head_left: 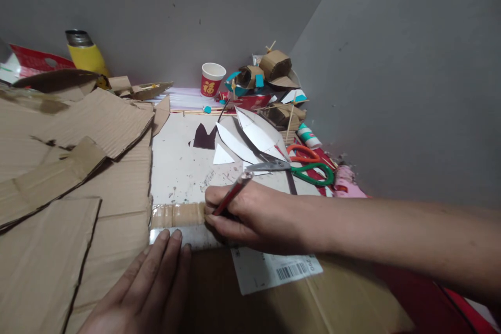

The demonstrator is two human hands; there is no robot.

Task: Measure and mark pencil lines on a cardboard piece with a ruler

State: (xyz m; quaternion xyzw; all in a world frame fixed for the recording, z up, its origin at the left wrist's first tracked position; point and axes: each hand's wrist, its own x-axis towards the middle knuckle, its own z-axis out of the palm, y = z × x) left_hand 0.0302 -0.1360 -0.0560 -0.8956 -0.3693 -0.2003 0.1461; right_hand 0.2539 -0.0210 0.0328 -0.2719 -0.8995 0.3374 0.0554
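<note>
Slim red metal-tipped pen (pixel 231 194), tilted, tip down on flat brown taped cardboard sheet (pixel 219 292) bearing white barcode label (pixel 274 270).

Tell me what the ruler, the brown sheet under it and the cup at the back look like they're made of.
The ruler looks like metal: pale grey with a dull sheen. The brown sheet looks like corrugated cardboard, matte, with a printed barcode label stuck on. The cup looks like paper, white inside with red print. The right hand holds a red pen, material unclear.

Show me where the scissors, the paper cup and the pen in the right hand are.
scissors (pixel 309 167): head view, on the green and orange handles.
paper cup (pixel 212 81): head view, on its red side.
pen (pixel 234 193): head view, on the shaft above the right hand's fingers.
</note>
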